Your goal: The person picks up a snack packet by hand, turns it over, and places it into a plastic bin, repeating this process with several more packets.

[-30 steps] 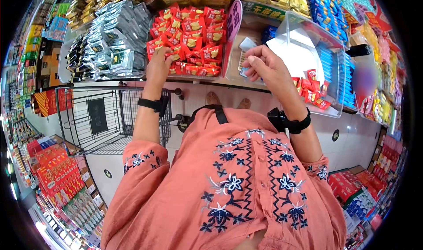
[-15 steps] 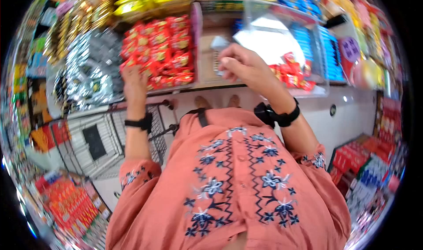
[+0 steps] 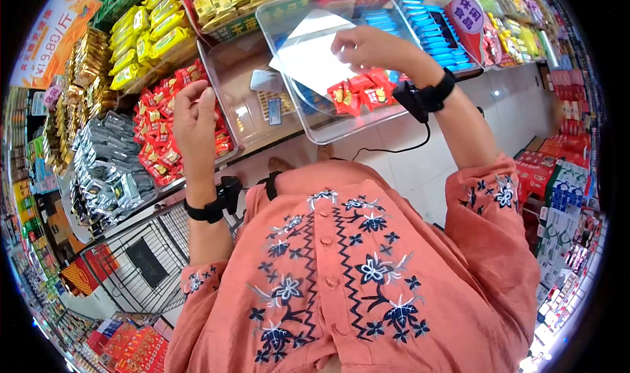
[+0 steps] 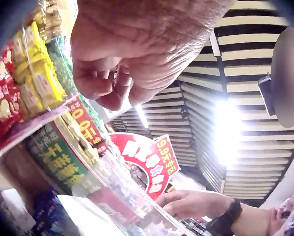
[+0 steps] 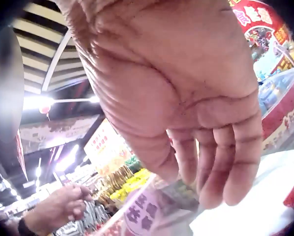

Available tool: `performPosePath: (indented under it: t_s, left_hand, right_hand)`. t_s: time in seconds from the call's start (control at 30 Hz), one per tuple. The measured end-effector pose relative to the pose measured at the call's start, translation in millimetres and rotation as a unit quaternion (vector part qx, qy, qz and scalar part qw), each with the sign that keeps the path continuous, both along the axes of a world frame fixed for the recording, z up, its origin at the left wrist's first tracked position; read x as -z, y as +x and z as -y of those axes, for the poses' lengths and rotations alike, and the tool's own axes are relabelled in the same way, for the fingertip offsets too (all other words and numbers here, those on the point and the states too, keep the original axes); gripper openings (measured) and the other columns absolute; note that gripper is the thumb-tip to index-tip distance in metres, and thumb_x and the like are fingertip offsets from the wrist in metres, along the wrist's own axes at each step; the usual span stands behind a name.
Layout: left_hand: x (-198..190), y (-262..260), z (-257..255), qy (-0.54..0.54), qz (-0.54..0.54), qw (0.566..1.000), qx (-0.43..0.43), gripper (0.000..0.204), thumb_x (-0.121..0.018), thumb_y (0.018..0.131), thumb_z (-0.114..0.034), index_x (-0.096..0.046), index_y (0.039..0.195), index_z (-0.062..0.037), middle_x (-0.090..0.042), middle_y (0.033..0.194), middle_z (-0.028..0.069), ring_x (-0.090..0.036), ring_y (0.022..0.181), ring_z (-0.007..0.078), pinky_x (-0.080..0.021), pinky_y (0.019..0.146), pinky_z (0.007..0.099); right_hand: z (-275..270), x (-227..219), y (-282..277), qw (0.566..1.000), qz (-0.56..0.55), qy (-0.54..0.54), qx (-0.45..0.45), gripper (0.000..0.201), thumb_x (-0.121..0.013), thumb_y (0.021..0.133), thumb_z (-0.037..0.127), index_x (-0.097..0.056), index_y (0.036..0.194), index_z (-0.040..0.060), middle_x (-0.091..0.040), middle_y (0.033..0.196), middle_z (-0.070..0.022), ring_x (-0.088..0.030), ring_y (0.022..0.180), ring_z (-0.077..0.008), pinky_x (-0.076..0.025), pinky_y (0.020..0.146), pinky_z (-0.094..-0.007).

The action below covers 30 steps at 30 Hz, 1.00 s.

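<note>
My left hand (image 3: 195, 113) is raised over the red snack packets (image 3: 154, 127) in the head view, its fingers loosely bent. In the left wrist view, nothing shows between those fingers (image 4: 110, 88). My right hand (image 3: 374, 48) hangs above a clear plastic bin (image 3: 315, 134), over a white sheet (image 3: 314, 54). Seen in the right wrist view, its palm (image 5: 186, 88) is bare, the fingers relaxed and pointing down. Several red packets (image 3: 361, 92) lie in the near part of that bin, below the right hand, beside blue packets (image 3: 384, 23).
Silver packets (image 3: 108, 169) and yellow packets (image 3: 147, 38) are piled at the left. Between the red pile and the clear bin is a compartment (image 3: 246, 104) holding a small pale box (image 3: 266, 81). A wire shopping cart (image 3: 141, 261) stands below the counter's left side.
My left hand has come up off the red packets. My right hand has moved from beside the clear bin to above it. The head view has swung to the right.
</note>
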State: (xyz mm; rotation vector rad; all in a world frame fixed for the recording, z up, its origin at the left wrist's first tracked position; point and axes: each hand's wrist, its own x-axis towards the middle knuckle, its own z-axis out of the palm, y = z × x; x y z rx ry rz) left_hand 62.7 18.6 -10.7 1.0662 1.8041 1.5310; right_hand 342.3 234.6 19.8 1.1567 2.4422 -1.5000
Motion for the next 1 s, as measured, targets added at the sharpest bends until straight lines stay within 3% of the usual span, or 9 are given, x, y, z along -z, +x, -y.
performPosePath:
  t_s: [0.07, 0.17, 0.27, 0.53, 0.7, 0.83, 0.93, 0.97, 1.0]
  left_hand:
    - [-2.1, 14.1, -9.3, 0.001, 0.022, 0.999, 0.034, 0.022, -0.062, 0.099, -0.015, -0.06, 0.117, -0.0008, -0.06, 0.092, -0.0009, -0.052, 0.07, 0.0028, -0.044, 0.062, 0.0191]
    - [-1.7, 30.1, -14.9, -0.019, 0.004, 0.999, 0.037, 0.022, -0.062, 0.1, -0.016, -0.059, 0.116, -0.0007, -0.06, 0.089, -0.0008, -0.051, 0.069, 0.0033, -0.044, 0.06, 0.0191]
    - [3.4, 38.2, -17.9, -0.023, 0.005, 0.999, 0.045, 0.024, -0.063, 0.1, -0.018, -0.06, 0.116, -0.0011, -0.06, 0.089, -0.0003, -0.052, 0.068, 0.0038, -0.044, 0.06, 0.0194]
    - [4.2, 55.4, -19.9, -0.052, -0.005, 0.998, 0.037, 0.024, -0.06, 0.101, -0.019, -0.059, 0.118, -0.0021, -0.058, 0.09, -0.0009, -0.049, 0.07, 0.0044, -0.042, 0.063, 0.0191]
    - [5.9, 58.2, -19.3, -0.046, -0.008, 0.998, 0.032, 0.024, -0.062, 0.099, -0.017, -0.06, 0.117, -0.0017, -0.062, 0.092, 0.0006, -0.054, 0.068, 0.0048, -0.047, 0.061, 0.0209]
    - [5.2, 58.2, -19.8, -0.043, -0.004, 0.998, 0.036, 0.024, -0.062, 0.099, -0.017, -0.06, 0.117, -0.0014, -0.062, 0.092, 0.0003, -0.053, 0.068, 0.0046, -0.046, 0.061, 0.0203]
    - [-1.4, 59.2, -20.4, -0.034, 0.009, 0.998, 0.054, 0.024, -0.063, 0.099, -0.017, -0.06, 0.117, -0.0013, -0.061, 0.092, 0.0002, -0.052, 0.069, 0.0043, -0.045, 0.06, 0.0195]
    - [-4.8, 59.8, -21.6, -0.042, 0.008, 0.997, 0.06, 0.025, -0.061, 0.1, -0.02, -0.06, 0.118, -0.0018, -0.062, 0.091, 0.0, -0.052, 0.069, 0.0038, -0.044, 0.06, 0.0189]
    - [-9.5, 61.7, -23.5, -0.05, 0.007, 0.996, 0.067, 0.026, -0.059, 0.101, -0.022, -0.06, 0.119, -0.0023, -0.062, 0.091, -0.0001, -0.052, 0.07, 0.0033, -0.043, 0.06, 0.0184]
  right_hand:
    - [-2.9, 8.5, 1.1, 0.994, 0.09, -0.007, -0.063, 0.022, -0.062, 0.088, 0.021, -0.065, 0.103, 0.0046, -0.066, 0.084, -0.0063, -0.064, 0.069, -0.0147, -0.052, 0.059, -0.03]
    - [-19.0, 69.3, 8.6, 0.975, 0.111, 0.048, -0.187, 0.024, -0.064, 0.084, 0.019, -0.067, 0.105, 0.007, -0.066, 0.08, -0.007, -0.066, 0.067, -0.0165, -0.052, 0.054, -0.0325]
    - [6.7, 26.8, -3.1, 0.956, 0.222, -0.051, -0.186, 0.028, -0.056, 0.08, 0.011, -0.069, 0.105, 0.0091, -0.067, 0.081, -0.007, -0.064, 0.067, -0.0167, -0.051, 0.059, -0.0324]
    - [13.8, 50.3, -6.3, 0.928, 0.251, -0.093, -0.261, 0.036, -0.052, 0.078, 0.008, -0.065, 0.112, 0.0072, -0.066, 0.08, -0.0102, -0.065, 0.061, -0.0202, -0.053, 0.05, -0.0335]
    - [13.6, 54.6, -10.5, 0.92, 0.273, -0.073, -0.271, 0.024, -0.058, 0.084, 0.016, -0.068, 0.1, 0.0, -0.068, 0.079, -0.0114, -0.067, 0.066, -0.0228, -0.055, 0.055, -0.0366]
    - [9.5, 43.1, -7.0, 0.935, 0.261, -0.089, -0.224, 0.034, -0.066, 0.082, 0.028, -0.068, 0.09, -0.0045, -0.068, 0.074, -0.0119, -0.066, 0.061, -0.0222, -0.055, 0.053, -0.0354]
    - [-0.8, 9.2, 2.4, 0.963, 0.181, -0.026, -0.199, 0.038, -0.07, 0.08, 0.033, -0.067, 0.089, -0.0033, -0.068, 0.074, -0.0123, -0.066, 0.06, -0.0208, -0.055, 0.052, -0.0334]
    - [-0.2, -4.1, 8.0, 0.976, 0.143, -0.018, -0.162, 0.034, -0.072, 0.082, 0.032, -0.063, 0.076, 0.0, -0.062, 0.062, -0.0059, -0.06, 0.054, -0.0163, -0.046, 0.05, -0.0296]
    - [-5.8, -8.3, 13.3, 0.981, 0.106, -0.033, -0.162, 0.028, -0.072, 0.084, 0.026, -0.063, 0.081, 0.0002, -0.063, 0.066, -0.0068, -0.06, 0.056, -0.0143, -0.046, 0.051, -0.0294]
